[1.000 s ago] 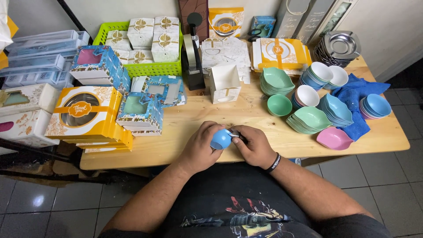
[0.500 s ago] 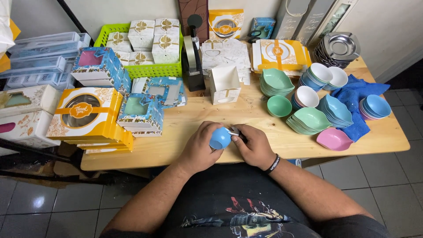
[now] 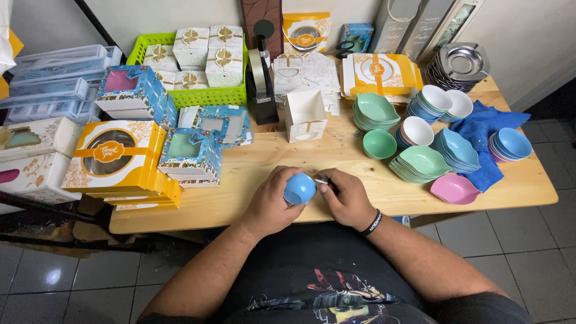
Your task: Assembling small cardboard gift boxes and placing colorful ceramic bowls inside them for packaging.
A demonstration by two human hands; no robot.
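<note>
**A:** While the left hand (image 3: 273, 204) cups the small blue bowl (image 3: 299, 188) with its underside turned up and towards the person, which step would you say is in hand?

**B:** I'd judge it to be work on the bowl's outer surface, probably scraping or peeling something off it. The right hand (image 3: 348, 198) pinches a thin pale tool or strip (image 3: 321, 180), and its tip sits right at the bowl's right edge. What exactly it is, I cannot tell; it is too small.

**A:** How do the fingers stand?

**B:** The left fingers are curled closed round the bowl's left side and back, thumb near the rim, so the bowl is held off the wooden table (image 3: 360, 162), just above its near edge. The right fingers are drawn narrow, thumb and forefinger closed on the thin piece, the rest folded under.

**A:** And the bowl relative to them?

**B:** Between the two hands: seated in the left fingers, touching or nearly touching the tip held by the right. I cannot tell whether the tip actually meets the surface.

**A:** What does the next move call for?

**B:** In my judgement, a steady left grip while the right works in small, fine strokes along the edge, and perhaps a slight turn of the bowl in the fingers. Beyond the right fingertips, well apart, lie a green bowl (image 3: 380, 144) and a pink leaf-shaped dish (image 3: 454, 188).
</note>
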